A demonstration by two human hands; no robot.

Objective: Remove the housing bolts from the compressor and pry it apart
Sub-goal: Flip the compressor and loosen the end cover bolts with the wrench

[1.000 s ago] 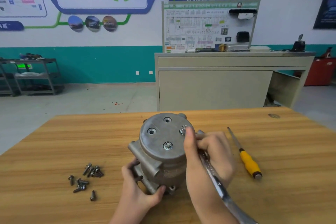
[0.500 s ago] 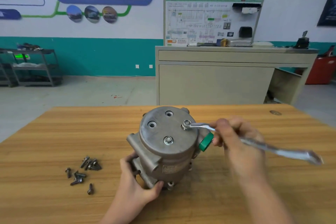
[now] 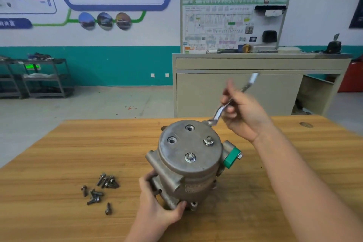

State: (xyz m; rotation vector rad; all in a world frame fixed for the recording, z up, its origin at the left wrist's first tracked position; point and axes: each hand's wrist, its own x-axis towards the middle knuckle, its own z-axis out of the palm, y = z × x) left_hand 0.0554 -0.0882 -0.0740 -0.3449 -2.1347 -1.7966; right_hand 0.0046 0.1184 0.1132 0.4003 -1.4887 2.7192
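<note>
The compressor [image 3: 188, 163] stands on end just right of the frame's centre, on the wooden table [image 3: 49, 163], its round grey end cover tilted toward the camera. Two bolts are in that cover: one [image 3: 190, 157] near its lower edge, another [image 3: 208, 140] at its right, the latter standing raised above its seat. Two open holes [image 3: 171, 140] sit in the cover's upper left part. A green cap [image 3: 231, 157] sticks out from the body's right side.

The left hand [image 3: 157, 208], low in the frame, grips the compressor's lower left bracket, thumb curled round its base. The right hand [image 3: 245, 116], right of centre, holds a metal wrench [image 3: 225, 105] with fingers wrapped round the shaft; the hand and tool are blurred. The wrench slants from upper right down to its ring end, which sits beside the cover's upper right rim, apart from both bolts; whether it touches the housing I cannot tell.

A cluster of loose bolts [image 3: 100, 190] lies on the table at lower left, well apart from the compressor. Beyond the table stands a beige cabinet [image 3: 235, 92] bearing a training panel [image 3: 225, 25], and at the far left a metal shelf rack [image 3: 39, 78] against the teal wall.
</note>
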